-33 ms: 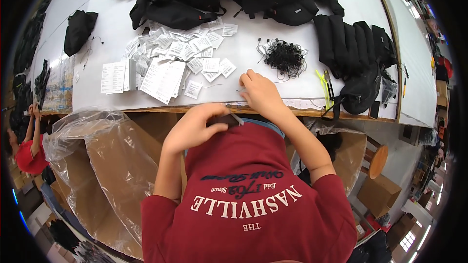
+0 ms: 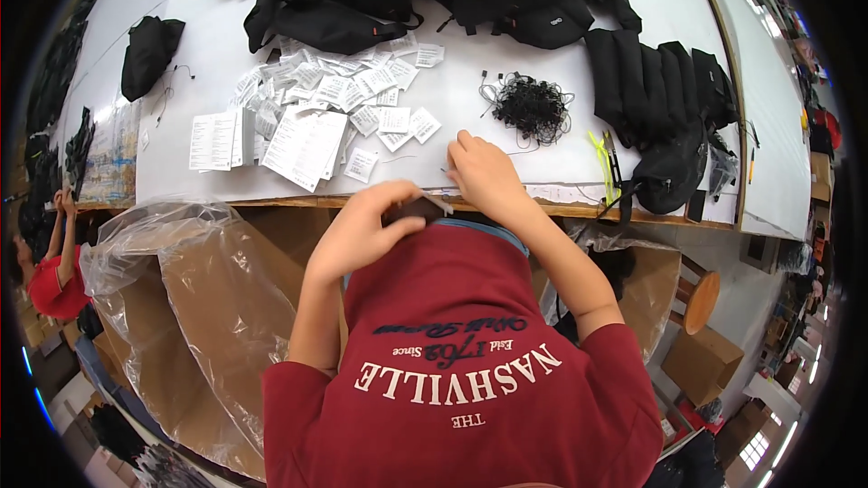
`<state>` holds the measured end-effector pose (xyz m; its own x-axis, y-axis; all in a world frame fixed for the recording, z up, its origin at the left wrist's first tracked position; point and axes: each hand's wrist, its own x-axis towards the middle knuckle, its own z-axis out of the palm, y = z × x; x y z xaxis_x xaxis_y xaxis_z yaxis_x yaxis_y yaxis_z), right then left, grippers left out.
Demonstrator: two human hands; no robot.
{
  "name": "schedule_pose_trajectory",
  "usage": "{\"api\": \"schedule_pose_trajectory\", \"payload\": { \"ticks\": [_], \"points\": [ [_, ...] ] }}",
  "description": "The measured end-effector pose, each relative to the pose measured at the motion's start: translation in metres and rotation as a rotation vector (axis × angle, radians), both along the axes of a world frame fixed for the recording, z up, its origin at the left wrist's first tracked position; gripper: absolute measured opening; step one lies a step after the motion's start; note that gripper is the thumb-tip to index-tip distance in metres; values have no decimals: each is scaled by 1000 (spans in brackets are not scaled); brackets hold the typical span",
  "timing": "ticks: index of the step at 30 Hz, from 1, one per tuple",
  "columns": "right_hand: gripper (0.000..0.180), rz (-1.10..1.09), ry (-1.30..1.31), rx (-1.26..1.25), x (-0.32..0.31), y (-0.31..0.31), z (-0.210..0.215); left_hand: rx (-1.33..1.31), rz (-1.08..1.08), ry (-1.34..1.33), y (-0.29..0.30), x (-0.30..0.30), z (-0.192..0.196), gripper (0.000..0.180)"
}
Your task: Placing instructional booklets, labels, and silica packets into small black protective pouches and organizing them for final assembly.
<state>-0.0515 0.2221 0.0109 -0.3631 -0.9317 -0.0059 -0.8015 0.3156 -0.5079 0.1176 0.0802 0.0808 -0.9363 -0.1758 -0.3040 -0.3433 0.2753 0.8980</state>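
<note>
My left hand (image 2: 366,228) is at the table's near edge, in front of my shirt, its thumb and fingers closed round a small dark flat piece (image 2: 427,209) with a pale edge. What this piece is, I cannot make out. My right hand (image 2: 484,176) rests over the table edge with its fingers bent together; a tiny thin bit shows at the fingertips, too small to name. Left of it lies a heap of small white printed packets (image 2: 348,86). Beside the heap are two stacks of white printed sheets (image 2: 303,146) (image 2: 212,142). A tangle of black cords (image 2: 531,108) sits beyond my right hand.
Black bags (image 2: 362,9) are piled at the far side, with more black bags (image 2: 651,81) at the right. Yellow-green snips (image 2: 600,163) lie near the right front edge. Below the table stands a plastic-lined carton (image 2: 208,307). Another person (image 2: 59,276) is at far left.
My left hand has shifted slightly, tilting the dark flat piece. My right hand has barely moved. The whole view has drifted a little.
</note>
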Motion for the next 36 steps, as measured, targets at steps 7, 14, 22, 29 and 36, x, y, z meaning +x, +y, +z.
{"api": "schedule_pose_trajectory", "payload": {
  "ticks": [7, 14, 22, 29, 36],
  "points": [
    [11, -143, -844, -150, 5, 1, 54, -44, 467, 355, 15, -12, -10, 18],
    [10, -265, -811, -521, 21, 10, 83, -129, 552, 522, 31, -28, 3, 20],
    [10, -377, -632, -585, 24, 12, 88, -43, 560, 521, 40, -27, 8, 18],
    [9, -405, -590, -598, 28, 13, 93, -313, 544, 602, 44, -25, 9, 33],
    [9, -371, -746, -649, 28, 17, 94, -180, 526, 659, 46, -21, 9, 38]
  ]
}}
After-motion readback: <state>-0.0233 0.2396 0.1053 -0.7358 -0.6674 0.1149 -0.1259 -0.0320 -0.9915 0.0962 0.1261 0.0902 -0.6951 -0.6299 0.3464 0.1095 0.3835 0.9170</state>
